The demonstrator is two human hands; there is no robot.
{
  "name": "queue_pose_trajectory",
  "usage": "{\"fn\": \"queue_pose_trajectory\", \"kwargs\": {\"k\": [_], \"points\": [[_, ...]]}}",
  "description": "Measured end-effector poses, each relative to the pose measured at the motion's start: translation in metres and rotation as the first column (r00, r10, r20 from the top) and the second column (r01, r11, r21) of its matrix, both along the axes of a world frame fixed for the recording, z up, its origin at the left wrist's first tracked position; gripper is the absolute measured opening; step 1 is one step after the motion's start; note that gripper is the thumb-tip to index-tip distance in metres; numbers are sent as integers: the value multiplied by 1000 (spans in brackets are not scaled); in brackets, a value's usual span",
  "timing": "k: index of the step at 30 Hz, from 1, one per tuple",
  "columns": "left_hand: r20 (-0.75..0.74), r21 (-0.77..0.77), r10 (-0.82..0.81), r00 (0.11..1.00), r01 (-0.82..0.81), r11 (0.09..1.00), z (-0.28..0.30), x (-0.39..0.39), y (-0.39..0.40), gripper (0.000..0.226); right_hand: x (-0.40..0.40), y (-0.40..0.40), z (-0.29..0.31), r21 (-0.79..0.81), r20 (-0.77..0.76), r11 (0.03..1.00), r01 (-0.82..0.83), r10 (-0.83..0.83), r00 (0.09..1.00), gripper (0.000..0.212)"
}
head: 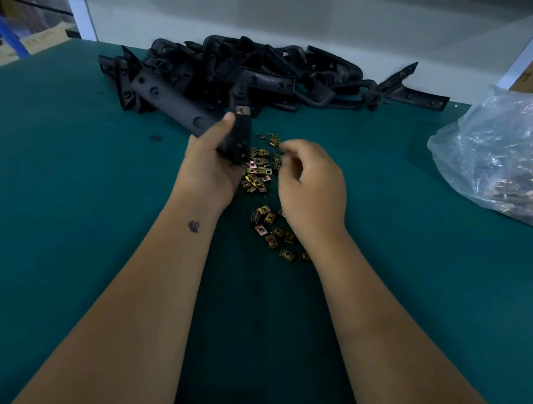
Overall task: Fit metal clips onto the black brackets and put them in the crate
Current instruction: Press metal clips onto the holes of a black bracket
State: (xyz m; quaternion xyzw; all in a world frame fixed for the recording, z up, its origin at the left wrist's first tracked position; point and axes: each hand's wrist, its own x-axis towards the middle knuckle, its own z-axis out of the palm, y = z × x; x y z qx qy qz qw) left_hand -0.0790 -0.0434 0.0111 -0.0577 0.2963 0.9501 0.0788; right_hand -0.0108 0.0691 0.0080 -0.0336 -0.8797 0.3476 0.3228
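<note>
My left hand (209, 161) grips a black bracket (241, 128) upright above the green table, thumb along its left side. A brass-coloured metal clip (241, 110) sits on the bracket's upper part. My right hand (311, 186) hovers over a scatter of loose metal clips (258, 172), fingers curled down toward them; I cannot tell whether it pinches one. More loose clips (275, 234) lie nearer to me between my wrists. A pile of black brackets (238, 70) lies at the back of the table. No crate is in view.
A clear plastic bag (508, 152) holding more clips lies at the right edge of the green table (67, 184). A white panel stands behind the bracket pile. Cardboard boxes and a blue frame show at the far left.
</note>
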Motion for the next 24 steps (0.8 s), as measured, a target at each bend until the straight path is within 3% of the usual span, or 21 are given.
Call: {"fn": "queue_pose_trajectory", "kwargs": {"k": [2, 4, 9, 13, 24], "points": [[39, 26, 25, 999, -26, 999, 1, -2, -8, 2, -3, 4, -4, 113, 94, 994, -11, 1, 996, 23], [58, 44, 35, 998, -37, 998, -1, -3, -13, 6, -5, 7, -7, 196, 168, 980, -44, 11, 986, 21], [98, 38, 14, 995, -18, 999, 0, -1, -13, 2, -8, 2, -11, 257, 165, 961, -101, 59, 985, 20], [83, -30, -32, 996, 34, 999, 2, 4, -8, 5, -10, -1, -13, 332, 303, 919, -212, 108, 947, 30], [117, -81, -61, 991, 71, 994, 3, 5, -2, 6, -14, 9, -13, 176, 315, 979, -103, 43, 948, 19]]}}
